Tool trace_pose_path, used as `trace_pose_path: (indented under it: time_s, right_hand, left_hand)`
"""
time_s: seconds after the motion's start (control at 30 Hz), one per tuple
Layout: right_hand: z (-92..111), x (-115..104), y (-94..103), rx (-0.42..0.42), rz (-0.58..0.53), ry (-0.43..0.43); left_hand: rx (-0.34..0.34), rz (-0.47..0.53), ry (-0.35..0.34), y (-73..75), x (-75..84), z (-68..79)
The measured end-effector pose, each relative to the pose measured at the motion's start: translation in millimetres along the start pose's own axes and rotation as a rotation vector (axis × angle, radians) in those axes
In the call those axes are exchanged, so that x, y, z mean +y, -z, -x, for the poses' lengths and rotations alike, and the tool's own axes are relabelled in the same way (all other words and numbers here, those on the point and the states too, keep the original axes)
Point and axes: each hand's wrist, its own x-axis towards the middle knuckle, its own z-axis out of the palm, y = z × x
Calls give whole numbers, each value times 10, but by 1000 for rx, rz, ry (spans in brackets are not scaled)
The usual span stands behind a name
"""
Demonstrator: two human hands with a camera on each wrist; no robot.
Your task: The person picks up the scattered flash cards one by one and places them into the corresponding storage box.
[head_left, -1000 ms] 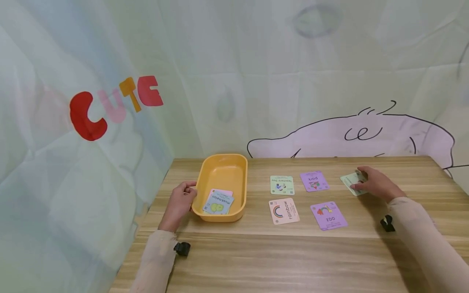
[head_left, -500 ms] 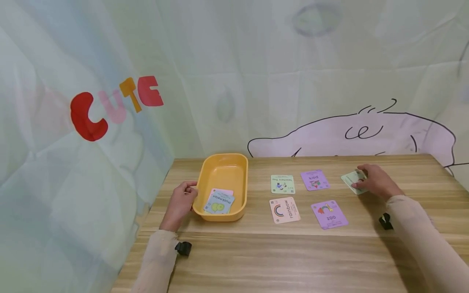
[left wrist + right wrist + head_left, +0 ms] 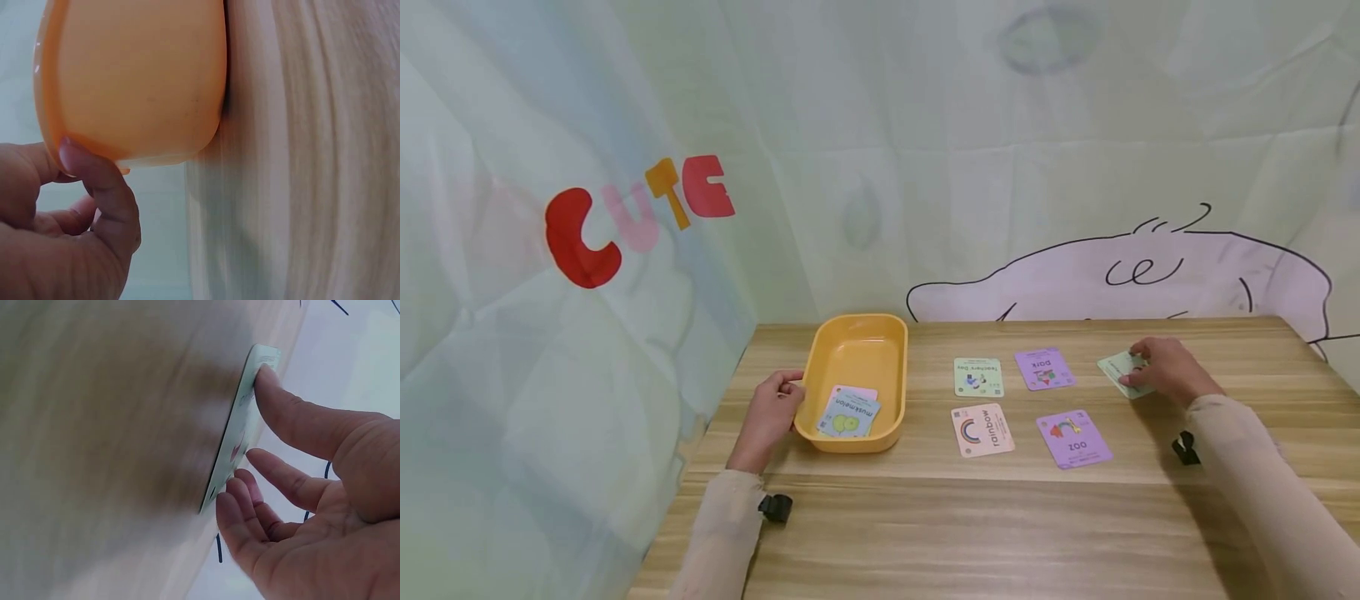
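My left hand (image 3: 772, 410) grips the left rim of a yellow plastic tray (image 3: 891, 354), thumb and fingers on either side of the edge in the left wrist view. Inside the tray, a blue muskmelon card (image 3: 848, 415) overlaps a pink card (image 3: 867, 394). At the table's right, my right hand (image 3: 1172, 369) holds a pale green card (image 3: 1116, 369), partly hidden by the hand in the head view. The right wrist view shows the thumb (image 3: 270, 384) on one end of the green card and the other fingertips along its edge, close over the table.
Between the tray and my right hand lie a green Teachers' Day card (image 3: 978, 377), a purple park card (image 3: 1045, 369), a pink rainbow card (image 3: 982, 431) and a purple zoo card (image 3: 1073, 439). A printed cloth backdrop (image 3: 850, 150) rises behind the wooden table (image 3: 985, 533).
Almost nothing differs: my right wrist and sleeve have shifted slightly left, with the hand still at the green card. The left hand stays on the tray rim.
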Motion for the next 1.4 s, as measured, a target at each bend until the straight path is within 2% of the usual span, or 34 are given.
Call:
trace_pose_path:
  time_s: [0.2,0.37,0.67,1.0,1.13,1.4]
  right_hand:
    - [-10,-11,43,-42,-49,-85]
    - [-2,7,65,-29,-22,-79]
    - [38,57,65,14,-48,-78]
    - [70,107,29,9,-180,-86]
    - [84,121,1,37,-161,-49]
    - [99,98,-56,54,-149,-37]
  left_hand:
    - [-5,-5,-5,-12,-7,-12]
    - [-5,-3,-11,-25,-6,-10]
    - [-10,5,-11,-29,7,-9]
    - [-6,4,-11,-16,14,-14]
    - [-7,3,-11,-8,13,0]
    - [-6,-12,-6,4,-1,20]
